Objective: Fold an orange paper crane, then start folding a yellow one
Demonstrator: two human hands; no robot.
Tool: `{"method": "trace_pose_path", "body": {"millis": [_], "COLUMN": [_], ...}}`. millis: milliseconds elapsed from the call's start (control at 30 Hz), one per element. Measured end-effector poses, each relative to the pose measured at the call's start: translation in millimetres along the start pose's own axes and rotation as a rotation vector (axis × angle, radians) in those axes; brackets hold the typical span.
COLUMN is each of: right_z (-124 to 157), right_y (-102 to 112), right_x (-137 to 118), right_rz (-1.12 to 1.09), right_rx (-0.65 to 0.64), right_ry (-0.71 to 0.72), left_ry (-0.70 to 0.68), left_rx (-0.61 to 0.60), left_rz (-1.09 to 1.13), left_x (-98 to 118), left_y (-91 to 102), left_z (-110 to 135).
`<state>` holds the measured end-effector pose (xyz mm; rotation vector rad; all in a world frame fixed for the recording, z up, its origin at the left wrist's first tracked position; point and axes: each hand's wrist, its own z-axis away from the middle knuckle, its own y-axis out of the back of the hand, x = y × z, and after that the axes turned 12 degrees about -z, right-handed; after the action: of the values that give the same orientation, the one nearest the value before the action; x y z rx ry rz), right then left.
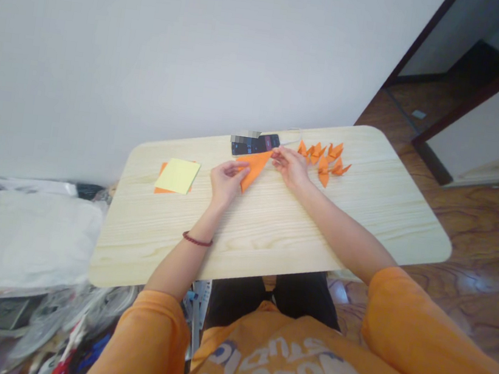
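Observation:
An orange sheet of paper (255, 168), folded into a triangle, is held between my two hands above the middle of the table. My left hand (227, 183) pinches its left side, thumb and fingers on the paper. With the fingertips of my right hand (290, 165) I grip its upper right corner. Just behind the paper lies a dark phone (255, 145) with a lit screen. Several small folded orange paper cranes (324, 166) sit to the right of my right hand.
On the left of the pale wooden table (141, 240) lies a stack of square paper (180, 176), yellow on top with orange beneath. A white wall (180, 49) rises behind the table. Bags and clutter (27, 231) fill the floor at left; a doorway is at right.

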<state>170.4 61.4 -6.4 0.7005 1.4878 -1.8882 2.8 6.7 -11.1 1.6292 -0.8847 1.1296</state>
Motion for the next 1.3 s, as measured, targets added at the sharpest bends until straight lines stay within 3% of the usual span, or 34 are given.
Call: {"method": "trace_pose_path", "body": {"millis": [300,433,600,800,1033,1300], "right_z": [2.4,2.6,5.6,7.2,17.3,13.4], "right_y": [0.9,3.5,3.5,1.0,-4.9,-5.3], "right_x": [7.7,7.5,6.7,2.6,-1.4,-7.4], "right_rz": [0.403,0.513,0.602,0.629,0.849,0.759], "right_rx": [-0.257,-0.333,-0.331,-0.368,-0.401,-0.393], "right_ry": [0.035,0.036,0.069,0.053,0.089,0.045], "left_ry": [-0.028,-0.033,-0.046,-0.037,-0.041,-0.028], "left_rx": [0.032,0.069,0.079,0.068,0.028,0.033], "left_rz": [0.045,0.189,0.272,0.237,0.145,0.098], "left_x": [-0.8,-2.2,-4.3,-2.0,5.5,7.3], "left_y": [-3.5,-4.3,-4.4,-2.4,-3.1,2.9], "left_z": [-0.5,-0.3,-1.3,-1.4,4.7,-0.9]}}
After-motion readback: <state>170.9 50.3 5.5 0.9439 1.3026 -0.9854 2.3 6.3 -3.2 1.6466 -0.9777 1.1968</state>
